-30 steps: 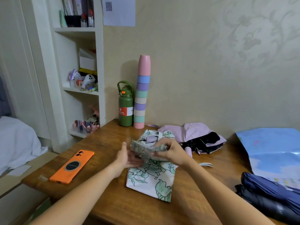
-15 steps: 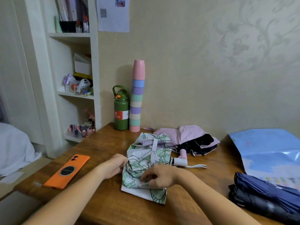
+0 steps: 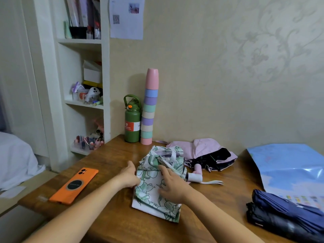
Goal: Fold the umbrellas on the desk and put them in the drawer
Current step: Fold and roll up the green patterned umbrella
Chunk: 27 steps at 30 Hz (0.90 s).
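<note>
Fingers (image 3: 164, 170) of right hand (image 3: 172, 185) lie spread and fairly straight, pressing flat on floral umbrella (image 3: 157, 183), thumb out toward the near side. Left hand (image 3: 128, 175) sits against the umbrella's left edge, thumb up; its fingers are tucked at the fabric, can't tell if they pinch it. Umbrella canopy is thin white fabric with green leaf-and-flower outlines, crumpled into rough flat folds, dark-green piped hem along the near edge. White cylindrical handle (image 3: 193, 177) with a wrist strap pokes out on the right. It lies mid-desk (image 3: 112, 155), glossy brown wood grain. Just behind, pink umbrella (image 3: 203, 151), limp, black lining showing, pink stubby handle. Far right near edge, navy umbrella (image 3: 287, 213), folded, slick fabric. Blue glossy plastic sheet (image 3: 287, 165) beside it. Orange phone (image 3: 74, 185), matte case with dark round ring, left on desk. Green bottle (image 3: 132, 123), metal, loop handle, red-and-white label, text unreadable. Stacked pastel cups (image 3: 149, 111) beside the bottle, smooth tapered column, pink on top. Paper (image 3: 127, 16) on the wall, print too small to read.
</note>
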{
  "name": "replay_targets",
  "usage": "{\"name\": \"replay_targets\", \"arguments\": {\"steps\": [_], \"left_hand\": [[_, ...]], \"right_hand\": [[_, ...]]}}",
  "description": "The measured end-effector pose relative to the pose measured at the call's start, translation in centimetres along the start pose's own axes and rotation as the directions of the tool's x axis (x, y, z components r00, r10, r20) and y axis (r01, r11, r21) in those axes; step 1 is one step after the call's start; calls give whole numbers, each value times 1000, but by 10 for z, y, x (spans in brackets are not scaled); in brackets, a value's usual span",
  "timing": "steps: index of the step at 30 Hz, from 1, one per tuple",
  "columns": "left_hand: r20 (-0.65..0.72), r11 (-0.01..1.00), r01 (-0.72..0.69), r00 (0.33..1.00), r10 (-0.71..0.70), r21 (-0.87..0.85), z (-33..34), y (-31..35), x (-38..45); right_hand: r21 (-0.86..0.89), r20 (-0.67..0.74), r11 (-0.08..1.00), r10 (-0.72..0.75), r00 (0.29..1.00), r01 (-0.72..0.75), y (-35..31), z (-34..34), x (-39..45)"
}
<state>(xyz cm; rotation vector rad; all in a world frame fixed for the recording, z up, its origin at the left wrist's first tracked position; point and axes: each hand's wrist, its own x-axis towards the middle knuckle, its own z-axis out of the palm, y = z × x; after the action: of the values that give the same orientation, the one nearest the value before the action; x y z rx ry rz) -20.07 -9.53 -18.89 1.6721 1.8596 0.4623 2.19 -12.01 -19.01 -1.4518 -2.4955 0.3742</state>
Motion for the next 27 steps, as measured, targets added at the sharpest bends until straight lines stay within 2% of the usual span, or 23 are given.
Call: {"name": "replay_targets", "arguments": {"steps": [1,3,5,7,8,11,13,15,17,19,21,23,25,27], "left_hand": [[-72,985,-87,993,98,147,0,5,-3],[-161,923,-266,934,318,277,4,8,-6],[-137,835,-435,855,501,336,11,9,-6],[-46,732,-547,788,614,406,21,10,-7],[5,689,-563,776,631,457,29,8,-8],[135,621,-524,816,562,583,45,-5,-12],[217,650,-518,846,488,557,51,-12,-16],[259,682,-514,856,447,521,53,-17,-16],[268,679,-522,852,450,516,53,-17,-12],[268,667,-542,838,475,511,55,-21,-6],[259,662,-557,827,499,501,58,-25,0],[258,655,-571,816,516,495,59,-27,3],[253,644,-585,805,537,493,61,-29,6],[212,634,-600,786,581,488,63,-32,7]], "right_hand": [[-30,-35,999,-12,999,11,0,3,1],[-107,-90,994,-36,995,26,-1,8,2],[-156,-80,988,-17,997,5,-2,12,4],[-212,7,977,29,1000,-26,-2,17,5],[-250,54,968,44,998,-29,-2,19,4],[-292,168,956,76,983,-24,3,22,0],[-257,267,966,105,958,-34,7,20,0],[-231,282,972,96,955,-30,10,13,2],[-170,146,985,7,989,19,11,7,5],[-94,-97,994,-68,993,59,10,4,8],[-85,-334,991,-123,934,100,7,2,8],[-202,-513,967,-237,825,152,3,2,9],[-328,-600,934,-320,733,139,-1,4,7],[-371,-603,920,-343,720,127,-4,6,5]]}}
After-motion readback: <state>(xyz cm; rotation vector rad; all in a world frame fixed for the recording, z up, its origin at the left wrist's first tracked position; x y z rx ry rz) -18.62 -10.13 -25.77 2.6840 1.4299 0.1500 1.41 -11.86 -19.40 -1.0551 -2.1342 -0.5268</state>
